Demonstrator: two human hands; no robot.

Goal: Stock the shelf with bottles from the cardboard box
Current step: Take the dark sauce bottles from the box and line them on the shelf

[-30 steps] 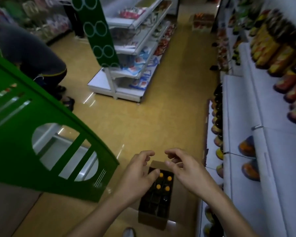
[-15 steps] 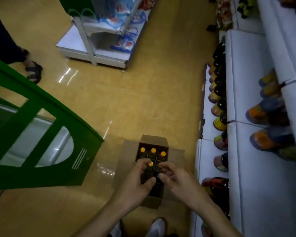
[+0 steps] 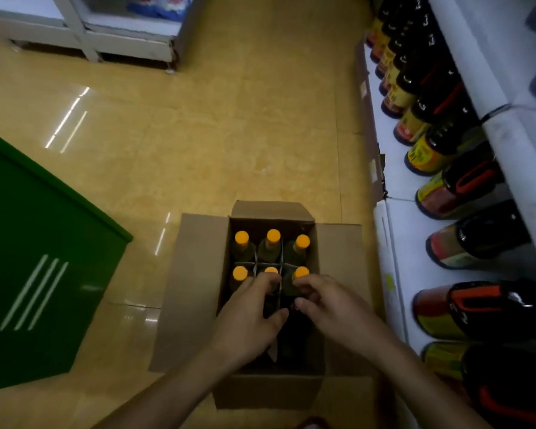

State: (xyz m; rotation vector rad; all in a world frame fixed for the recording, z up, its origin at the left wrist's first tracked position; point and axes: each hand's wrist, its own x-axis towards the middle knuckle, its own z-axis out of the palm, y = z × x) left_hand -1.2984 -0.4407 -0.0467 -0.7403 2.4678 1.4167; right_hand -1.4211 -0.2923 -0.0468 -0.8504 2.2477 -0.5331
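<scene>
An open cardboard box stands on the floor with its flaps spread. Inside it, a cardboard divider separates dark bottles with orange caps. Both of my hands reach down into the box's middle. My left hand curls its fingers and thumb round a dark bottle neck beside the middle orange cap. Just to its right, my right hand pinches the neck of a neighbouring bottle next to the right-hand cap. The near cells of the box are dark and hidden under my hands.
A white bottom shelf runs along the right, lined with large dark bottles with red and yellow labels. A green panel stands at the left. Another white shelving unit sits far left across the yellow tiled floor.
The view has tilted down and closed in on the box. My hands went from hovering over the box to reaching down among the bottles, fingers closing on two necks.
</scene>
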